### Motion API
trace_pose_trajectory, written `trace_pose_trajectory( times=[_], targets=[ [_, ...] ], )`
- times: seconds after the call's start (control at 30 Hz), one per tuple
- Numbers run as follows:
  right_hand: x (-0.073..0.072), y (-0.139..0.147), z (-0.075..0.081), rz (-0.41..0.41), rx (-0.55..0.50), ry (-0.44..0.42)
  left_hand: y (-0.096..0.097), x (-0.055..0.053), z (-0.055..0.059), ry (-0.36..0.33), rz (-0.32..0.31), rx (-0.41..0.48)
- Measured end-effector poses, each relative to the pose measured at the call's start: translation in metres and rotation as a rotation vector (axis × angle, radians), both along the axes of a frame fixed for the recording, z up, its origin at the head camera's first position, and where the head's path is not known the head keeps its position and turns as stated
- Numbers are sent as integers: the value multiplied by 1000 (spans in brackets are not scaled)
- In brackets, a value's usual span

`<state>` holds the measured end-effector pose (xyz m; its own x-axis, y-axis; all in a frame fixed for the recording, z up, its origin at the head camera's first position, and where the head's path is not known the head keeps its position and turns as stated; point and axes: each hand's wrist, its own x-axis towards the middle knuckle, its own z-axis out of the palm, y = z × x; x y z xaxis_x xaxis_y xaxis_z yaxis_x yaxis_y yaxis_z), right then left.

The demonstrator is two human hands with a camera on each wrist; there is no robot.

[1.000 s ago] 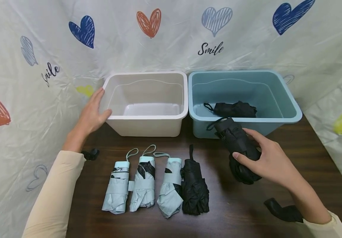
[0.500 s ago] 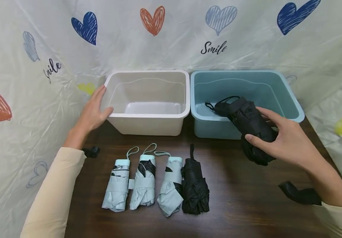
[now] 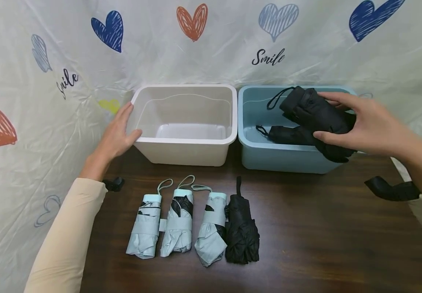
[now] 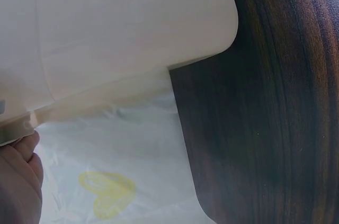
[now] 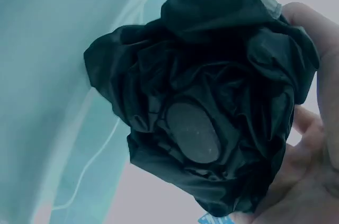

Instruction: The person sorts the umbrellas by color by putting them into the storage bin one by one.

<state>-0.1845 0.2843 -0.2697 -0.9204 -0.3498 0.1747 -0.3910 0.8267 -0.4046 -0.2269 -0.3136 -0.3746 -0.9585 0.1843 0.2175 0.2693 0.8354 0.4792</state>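
My right hand [image 3: 368, 118] grips a folded black umbrella [image 3: 315, 110] over the blue bin, its wrist loop pointing left. In the right wrist view the bunched end of the umbrella [image 5: 201, 102], with a round dark tip, faces the camera. Beneath it, another black umbrella [image 3: 289, 135] lies inside the bin, partly hidden. My left hand [image 3: 115, 136] rests against the left front corner of the beige bin [image 3: 183, 142], fingers fairly straight along its side and thumb at the rim. The left wrist view shows only part of that hand [image 4: 21, 176] beside the bin wall.
The blue bin [image 3: 277, 158] stands right of the beige one, against a heart-print sheet [image 3: 203, 61]. On the dark wood table [image 3: 306, 244], in front, lie pale blue folded umbrellas [image 3: 146, 230], [image 3: 177, 228], [image 3: 211, 232] and a black umbrella [image 3: 242, 232].
My right hand has carried the black umbrella up and to the right, from the blue bin's front edge to above its opening. My left hand has stayed at the beige bin's corner.
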Motion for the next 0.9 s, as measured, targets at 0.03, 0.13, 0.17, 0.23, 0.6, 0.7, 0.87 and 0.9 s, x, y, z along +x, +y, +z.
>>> trace_pose_trajectory(
  times=[0.03,0.13,0.17,0.23,0.6,0.7,0.87,0.9],
  targets=[
    [-5,1,1,22,6,-7,0,0,0,2,-2,0],
    [-19,5,3,61,18,-15,1,0,1,2,-13,4],
    [-23,6,4,67,23,-17,1,0,1,0,-14,4],
    [-31,9,4,73,34,-15,1,-1,1,-6,-14,2],
    [-56,14,-3,140,178,-84,4,-1,0,-8,-4,8],
    [-60,14,-5,139,193,-110,3,-2,0,-9,1,9],
    [-63,12,-10,153,200,-157,1,-1,1,-16,5,14],
    [-64,12,-11,160,201,-160,1,-1,1,-19,6,14]
  ],
)
